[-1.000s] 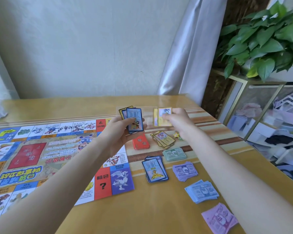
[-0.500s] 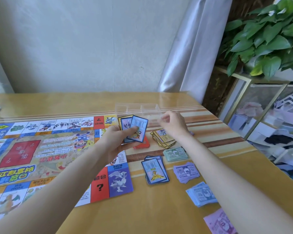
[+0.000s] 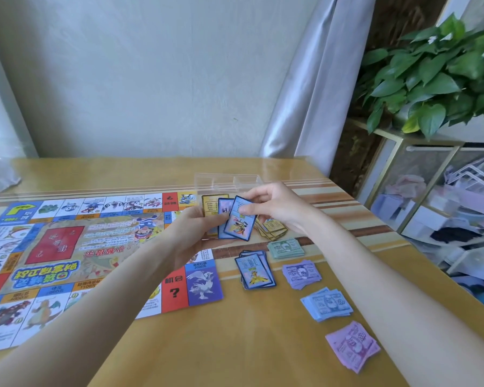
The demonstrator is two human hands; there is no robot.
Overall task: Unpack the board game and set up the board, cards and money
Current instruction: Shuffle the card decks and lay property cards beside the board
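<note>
The colourful game board [image 3: 67,255] lies flat on the left of the wooden table [image 3: 235,344]. My left hand [image 3: 196,230] grips a small fan of cards [image 3: 224,216], one yellow and two blue. My right hand [image 3: 277,205] pinches the front blue card [image 3: 239,222] of that fan at its top right. On the table lie a blue card pile [image 3: 256,270], a yellow card pile [image 3: 273,229], and money stacks: green [image 3: 287,247], purple [image 3: 301,273], light blue [image 3: 327,303] and pink [image 3: 352,344].
A clear plastic tray [image 3: 227,181] stands behind the hands near the table's far side. A leafy plant [image 3: 436,76] sits on a gold-framed shelf [image 3: 403,174] with clutter to the right. A curtain [image 3: 313,79] hangs at the back.
My right hand put a yellow card down on the yellow pile, then came back to the fan and took hold of the front blue card. The left hand stayed in place.
</note>
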